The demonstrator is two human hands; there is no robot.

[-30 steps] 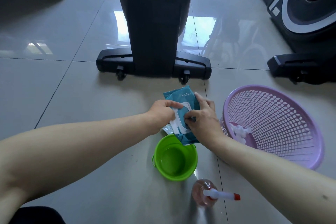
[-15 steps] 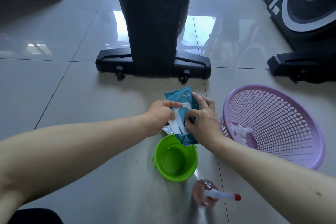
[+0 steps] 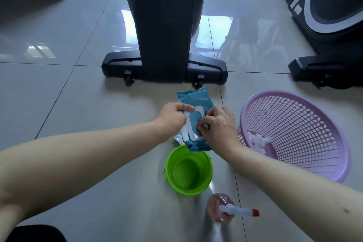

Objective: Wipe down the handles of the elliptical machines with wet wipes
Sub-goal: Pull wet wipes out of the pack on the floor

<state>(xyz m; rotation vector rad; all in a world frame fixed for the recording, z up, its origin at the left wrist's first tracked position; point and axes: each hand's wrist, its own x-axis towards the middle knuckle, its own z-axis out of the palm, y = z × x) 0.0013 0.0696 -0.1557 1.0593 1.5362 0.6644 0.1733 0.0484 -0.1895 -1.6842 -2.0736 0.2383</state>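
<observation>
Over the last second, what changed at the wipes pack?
The right hand drew its straight fingers in and now pinches at the opening of the wet wipes pack. The left hand still holds the white flap back. Pack, green bucket, purple basket and spray bottle stayed put.

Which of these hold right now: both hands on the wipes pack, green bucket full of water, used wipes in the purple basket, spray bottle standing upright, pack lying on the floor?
1. Both the left hand and right hand are on the wipes pack. True.
2. The green bucket is full of water. False: it looks empty.
3. White crumpled wipes lie in the purple basket. True.
4. The spray bottle stands upright. False: it lies on its side.
5. The pack lies on the floor. True.
</observation>
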